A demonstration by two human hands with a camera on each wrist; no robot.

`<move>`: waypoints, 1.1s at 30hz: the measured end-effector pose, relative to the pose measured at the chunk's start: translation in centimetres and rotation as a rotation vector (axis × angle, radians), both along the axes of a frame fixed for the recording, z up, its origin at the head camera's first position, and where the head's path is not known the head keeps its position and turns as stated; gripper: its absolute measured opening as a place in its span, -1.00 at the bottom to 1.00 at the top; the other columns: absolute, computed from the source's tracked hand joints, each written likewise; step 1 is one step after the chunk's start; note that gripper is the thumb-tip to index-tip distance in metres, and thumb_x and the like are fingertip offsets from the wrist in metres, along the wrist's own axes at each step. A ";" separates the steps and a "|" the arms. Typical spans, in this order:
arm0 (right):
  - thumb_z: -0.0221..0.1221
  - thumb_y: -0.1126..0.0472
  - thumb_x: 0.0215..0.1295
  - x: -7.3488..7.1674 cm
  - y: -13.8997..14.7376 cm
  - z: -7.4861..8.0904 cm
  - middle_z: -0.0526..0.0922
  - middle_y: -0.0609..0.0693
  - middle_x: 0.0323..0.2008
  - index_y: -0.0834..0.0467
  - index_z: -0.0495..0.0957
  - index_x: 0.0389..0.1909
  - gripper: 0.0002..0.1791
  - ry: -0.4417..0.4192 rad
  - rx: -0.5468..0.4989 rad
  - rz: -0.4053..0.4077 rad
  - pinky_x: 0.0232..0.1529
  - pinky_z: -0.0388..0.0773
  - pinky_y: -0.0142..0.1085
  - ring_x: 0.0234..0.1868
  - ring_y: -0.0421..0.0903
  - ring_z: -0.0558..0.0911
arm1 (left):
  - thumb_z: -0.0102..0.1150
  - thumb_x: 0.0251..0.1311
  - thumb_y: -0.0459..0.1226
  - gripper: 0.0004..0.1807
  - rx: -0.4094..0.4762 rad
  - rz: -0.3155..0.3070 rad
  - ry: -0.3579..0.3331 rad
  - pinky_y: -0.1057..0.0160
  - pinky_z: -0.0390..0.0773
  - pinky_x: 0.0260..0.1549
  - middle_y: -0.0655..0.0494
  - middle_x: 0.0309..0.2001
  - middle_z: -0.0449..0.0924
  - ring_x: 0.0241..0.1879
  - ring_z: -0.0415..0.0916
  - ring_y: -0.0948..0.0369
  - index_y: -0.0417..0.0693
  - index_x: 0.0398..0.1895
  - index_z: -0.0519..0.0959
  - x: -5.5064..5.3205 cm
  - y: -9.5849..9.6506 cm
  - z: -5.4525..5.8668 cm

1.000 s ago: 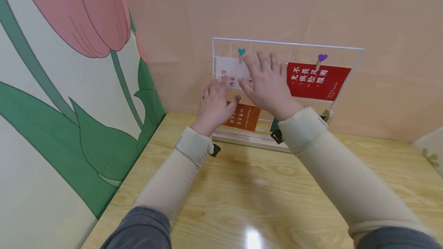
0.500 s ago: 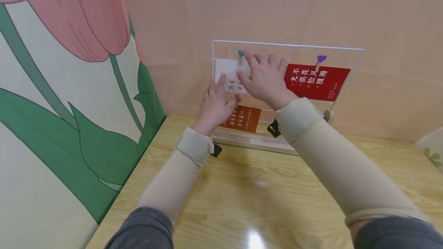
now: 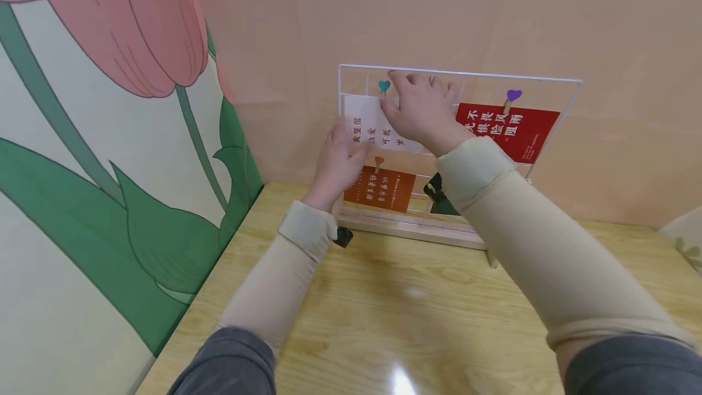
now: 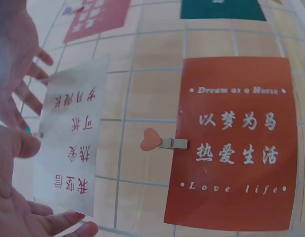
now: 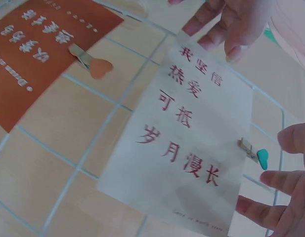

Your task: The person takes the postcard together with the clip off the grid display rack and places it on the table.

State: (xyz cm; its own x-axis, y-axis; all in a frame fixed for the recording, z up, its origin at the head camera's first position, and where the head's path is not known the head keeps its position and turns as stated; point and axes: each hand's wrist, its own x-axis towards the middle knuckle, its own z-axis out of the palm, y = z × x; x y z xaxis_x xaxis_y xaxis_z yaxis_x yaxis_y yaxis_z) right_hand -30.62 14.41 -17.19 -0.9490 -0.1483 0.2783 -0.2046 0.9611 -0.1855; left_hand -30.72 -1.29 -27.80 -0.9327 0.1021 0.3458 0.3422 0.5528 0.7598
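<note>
A white card point(image 3: 362, 114) with red writing hangs on a white wire grid point(image 3: 455, 72), held by a small wooden clip with a teal heart point(image 3: 384, 87). My left hand point(image 3: 339, 160) is at the card's left edge, fingers extended and thumb apart, gripping nothing. At the card's upper right, my right hand point(image 3: 422, 111) has its fingers spread and slightly bent toward the grid's top bar. In the right wrist view, the teal clip point(image 5: 262, 159) sits on the card's edge near the right fingers point(image 5: 281, 180). Both hands appear without anything pinched in them.
Below hangs an orange card point(image 4: 236, 148) with a heart clip point(image 4: 151, 139). A red card point(image 3: 515, 133) with a purple heart clip point(image 3: 513, 96) is at right; a green card point(image 3: 444, 205) is partly hidden. The grid stands in a wooden base point(image 3: 406, 230) on the table point(image 3: 384, 309).
My left fingers have drawn back to the card's left edge, uncovering its writing and the orange clip. My right hand first dropped toward the teal clip, then rose and shifted slightly right of it.
</note>
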 end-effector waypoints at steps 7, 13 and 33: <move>-0.20 -0.15 0.62 -0.3 -0.3 0.7 0.19 0.30 0.54 0.02 0.06 0.65 -0.30 -0.001 0.039 -0.013 0.39 -0.16 0.42 0.46 0.44 0.16 | 0.02 0.55 -0.04 -0.27 0.054 0.037 0.026 -0.10 0.25 0.40 -0.19 0.46 0.31 0.42 0.27 -0.09 -0.22 0.60 0.11 -0.9 -0.3 0.8; -0.25 -0.18 0.65 -0.8 -0.5 0.3 0.23 0.24 0.54 -0.05 0.13 0.64 -0.34 -0.008 -0.012 -0.022 0.39 -0.10 0.38 0.46 0.39 0.17 | 0.01 0.56 -0.04 -0.30 0.054 0.072 0.003 -0.10 0.23 0.40 -0.14 0.46 0.33 0.42 0.27 -0.06 -0.18 0.59 0.16 -1.4 -0.4 1.1; -0.11 -0.19 0.63 -1.9 -1.3 -0.4 0.61 0.03 0.11 -0.08 0.53 0.29 -0.54 -0.005 -0.326 -0.060 0.37 -0.04 0.16 0.33 0.14 0.32 | -0.03 0.57 -0.27 -0.81 0.384 0.080 -0.010 0.19 0.54 -0.12 -0.04 -0.13 0.50 -0.15 0.47 0.10 -0.23 0.00 0.49 -3.5 -0.7 1.0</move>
